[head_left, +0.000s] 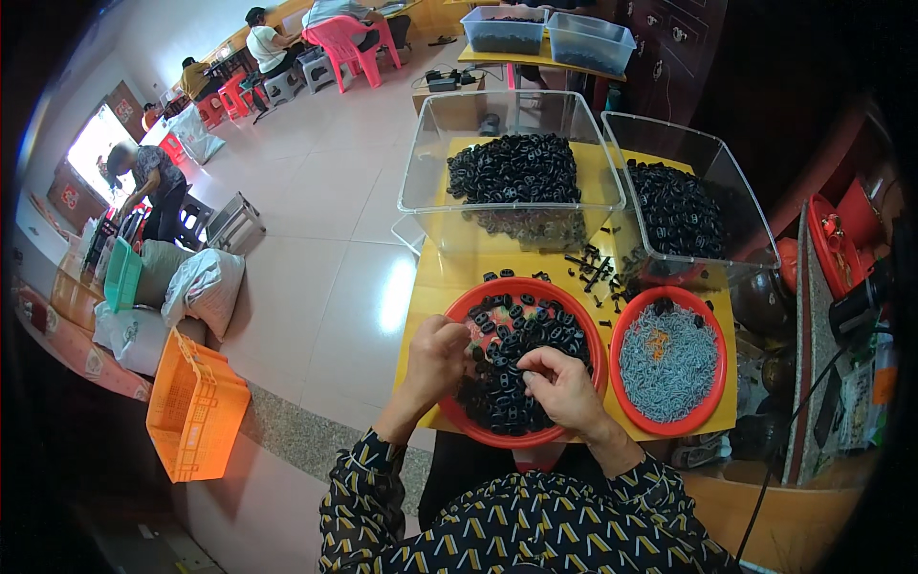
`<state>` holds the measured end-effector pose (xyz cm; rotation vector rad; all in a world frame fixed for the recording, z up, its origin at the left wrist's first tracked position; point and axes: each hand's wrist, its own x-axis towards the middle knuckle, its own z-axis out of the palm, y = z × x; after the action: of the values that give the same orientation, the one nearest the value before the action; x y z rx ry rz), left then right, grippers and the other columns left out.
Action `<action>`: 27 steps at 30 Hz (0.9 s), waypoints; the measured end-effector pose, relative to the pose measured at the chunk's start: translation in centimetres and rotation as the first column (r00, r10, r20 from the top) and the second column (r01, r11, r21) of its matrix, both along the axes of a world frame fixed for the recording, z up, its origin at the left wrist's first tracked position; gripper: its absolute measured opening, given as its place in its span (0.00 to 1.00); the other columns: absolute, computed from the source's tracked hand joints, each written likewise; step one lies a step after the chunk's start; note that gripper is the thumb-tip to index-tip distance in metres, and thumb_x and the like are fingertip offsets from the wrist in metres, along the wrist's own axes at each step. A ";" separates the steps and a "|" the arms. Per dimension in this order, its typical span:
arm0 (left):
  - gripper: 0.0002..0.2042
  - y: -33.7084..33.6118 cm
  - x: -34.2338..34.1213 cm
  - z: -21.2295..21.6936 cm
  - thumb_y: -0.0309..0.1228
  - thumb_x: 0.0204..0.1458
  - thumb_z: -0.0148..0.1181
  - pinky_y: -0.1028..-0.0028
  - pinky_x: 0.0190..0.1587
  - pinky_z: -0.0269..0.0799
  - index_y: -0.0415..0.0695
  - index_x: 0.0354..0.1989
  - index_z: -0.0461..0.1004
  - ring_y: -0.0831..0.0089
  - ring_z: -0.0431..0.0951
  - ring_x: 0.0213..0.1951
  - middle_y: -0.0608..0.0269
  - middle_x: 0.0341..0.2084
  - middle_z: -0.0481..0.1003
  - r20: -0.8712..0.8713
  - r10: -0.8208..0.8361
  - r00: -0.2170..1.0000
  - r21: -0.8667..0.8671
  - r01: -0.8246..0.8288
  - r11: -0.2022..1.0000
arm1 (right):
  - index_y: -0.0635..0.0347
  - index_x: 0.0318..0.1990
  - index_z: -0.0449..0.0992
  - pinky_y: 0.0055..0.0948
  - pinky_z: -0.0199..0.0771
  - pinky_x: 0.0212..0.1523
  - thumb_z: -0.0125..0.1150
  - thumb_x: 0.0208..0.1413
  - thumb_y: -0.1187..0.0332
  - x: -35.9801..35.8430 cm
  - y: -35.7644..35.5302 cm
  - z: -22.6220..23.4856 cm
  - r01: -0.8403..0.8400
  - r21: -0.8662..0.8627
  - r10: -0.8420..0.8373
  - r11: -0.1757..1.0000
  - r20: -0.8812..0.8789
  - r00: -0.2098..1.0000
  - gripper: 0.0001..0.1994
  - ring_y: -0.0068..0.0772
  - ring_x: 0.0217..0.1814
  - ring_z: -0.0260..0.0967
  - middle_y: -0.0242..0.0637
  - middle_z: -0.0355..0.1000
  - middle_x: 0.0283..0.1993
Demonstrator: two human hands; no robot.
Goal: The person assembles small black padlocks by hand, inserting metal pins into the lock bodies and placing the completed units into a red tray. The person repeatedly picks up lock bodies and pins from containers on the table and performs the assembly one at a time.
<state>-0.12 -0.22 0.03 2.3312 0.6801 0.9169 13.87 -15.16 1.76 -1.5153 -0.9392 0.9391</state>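
Observation:
A red round tray (524,443) full of small black plastic parts (512,407) stands at the table's near edge. Over its left rim is my left hand (436,359), fingers curled into a fist; what it holds, if anything, is hidden. Above the parts on the tray's right side, my right hand (566,390) has thumb and forefinger pinched together. Whatever lies between those fingertips is too small to make out. Right of this tray, a second red tray (626,407) contains many small silver-grey screws (669,373), with a few orange pieces and some black parts among them.
Two clear bins (413,182) (755,215) of black parts stand behind the trays on the yellow table (435,273). Loose black pieces (598,268) lie between. An orange crate (196,411) is on the floor at left. Several people sit or stand farther off.

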 end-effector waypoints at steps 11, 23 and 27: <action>0.04 -1.1 -1.1 0.2 0.19 0.46 0.55 0.79 0.33 0.69 0.36 0.30 0.73 0.79 0.73 0.29 0.64 0.27 0.74 0.300 0.153 0.942 -0.748 0.133 0.650 | 0.65 0.32 0.72 0.20 0.65 0.27 0.52 0.48 0.76 -0.8 0.8 0.0 0.019 0.113 -0.028 0.993 0.077 0.997 0.05 0.18 0.26 0.63 0.33 0.69 0.29; 0.06 -5.3 -1.7 1.0 0.17 0.44 0.56 0.82 0.35 0.66 0.35 0.33 0.73 0.80 0.71 0.31 0.65 0.27 0.74 0.360 0.070 0.930 -0.394 0.083 0.915 | 0.64 0.29 0.72 0.14 0.62 0.25 0.55 0.52 0.70 -2.9 3.1 0.1 -0.067 0.050 0.074 0.997 -0.150 0.986 0.06 0.12 0.24 0.61 0.25 0.66 0.22; 0.06 -6.0 -2.1 0.3 0.18 0.46 0.55 0.82 0.32 0.66 0.35 0.34 0.73 0.82 0.71 0.30 0.66 0.27 0.74 0.400 0.172 0.900 -0.602 0.116 0.790 | 0.65 0.27 0.72 0.19 0.62 0.24 0.56 0.49 0.72 -3.1 3.2 0.1 -0.038 0.120 0.030 0.992 0.074 0.997 0.05 0.15 0.23 0.61 0.30 0.67 0.22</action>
<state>-2.21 -6.26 0.36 1.4696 0.6899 1.0008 10.75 -11.97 1.88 -1.4417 -1.0584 0.8405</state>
